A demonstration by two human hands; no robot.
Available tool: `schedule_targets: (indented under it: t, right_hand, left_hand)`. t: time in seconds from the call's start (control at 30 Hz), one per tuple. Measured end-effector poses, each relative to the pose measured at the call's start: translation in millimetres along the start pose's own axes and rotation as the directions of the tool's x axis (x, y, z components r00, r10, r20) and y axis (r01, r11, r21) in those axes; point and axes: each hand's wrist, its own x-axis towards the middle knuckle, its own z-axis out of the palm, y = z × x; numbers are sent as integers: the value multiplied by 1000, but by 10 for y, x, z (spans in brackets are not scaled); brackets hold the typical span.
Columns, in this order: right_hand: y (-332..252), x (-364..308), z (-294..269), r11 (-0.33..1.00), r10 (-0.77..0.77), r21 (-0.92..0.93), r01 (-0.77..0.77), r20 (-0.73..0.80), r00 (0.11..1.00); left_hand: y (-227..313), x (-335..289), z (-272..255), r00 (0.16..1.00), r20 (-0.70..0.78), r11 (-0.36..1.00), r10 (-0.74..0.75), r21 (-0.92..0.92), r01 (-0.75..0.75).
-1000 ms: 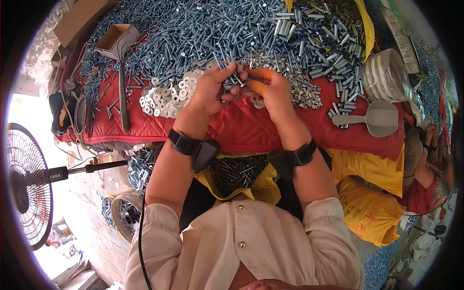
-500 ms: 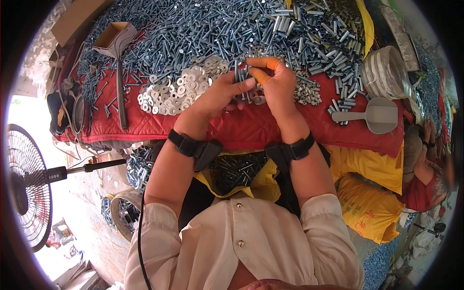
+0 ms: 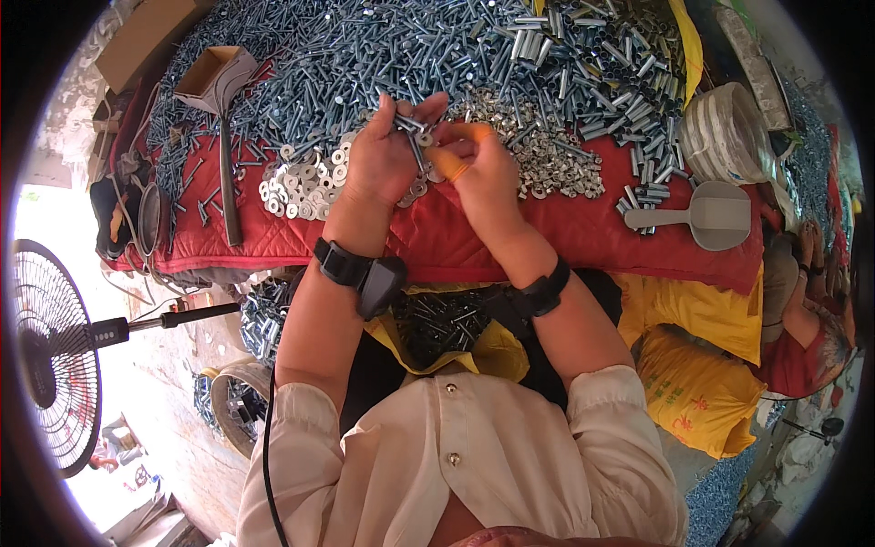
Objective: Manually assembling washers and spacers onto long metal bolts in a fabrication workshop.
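My left hand (image 3: 374,159) is turned palm up above the washer pile, holding a few bolts (image 3: 412,128) across its fingers. Close beside it, my right hand (image 3: 488,182), with orange covers on thumb and forefinger, pinches at a flat washer (image 3: 425,139) by the bolts. Whether the washer is around a bolt I cannot tell. Under and left of my left hand lie loose flat washers (image 3: 305,187). Small silver nuts (image 3: 556,164) are heaped beyond and right of my right hand. A large heap of bolts (image 3: 310,55) spreads behind both hands.
Metal sleeves (image 3: 629,73) lie at the right back on the red quilted cloth (image 3: 547,232). A grey scoop (image 3: 720,217), a white bucket (image 3: 726,135) and a long-handled tool (image 3: 228,173) sit around. A fan (image 3: 55,356) stands left; yellow sacks (image 3: 697,392) lie right, near another person (image 3: 802,319).
Both hands have shifted left. My left hand has turned palm up and opened out somewhat, with the bolts now lying across its fingers; my right fingers followed to them.
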Motion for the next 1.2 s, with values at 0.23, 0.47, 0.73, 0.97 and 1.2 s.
schedule_targets:
  t: [0.23, 0.47, 0.73, 0.97, 1.2]
  right_hand:
    - [94, -10, 102, 998, -22, 56, 19, 54, 998]
    - [-53, 145, -143, 920, 141, 363, -152, 56, 988]
    - [-148, 166, -300, 935, 137, 275, -226, 308, 941]
    - [-171, 222, -412, 920, 42, 385, -68, 75, 996]
    - [-220, 254, -476, 910, -214, 394, 128, 184, 959]
  left_hand:
    - [23, -32, 20, 984, 162, 988, -73, 149, 48]
    - [81, -18, 31, 991, 119, 970, 64, 224, -90]
    - [221, -123, 108, 987, -110, 791, -121, 590, 163]
    - [266, -109, 49, 945, 30, 844, -326, 460, 276]
    - [177, -130, 131, 968, -117, 894, -221, 373, 249]
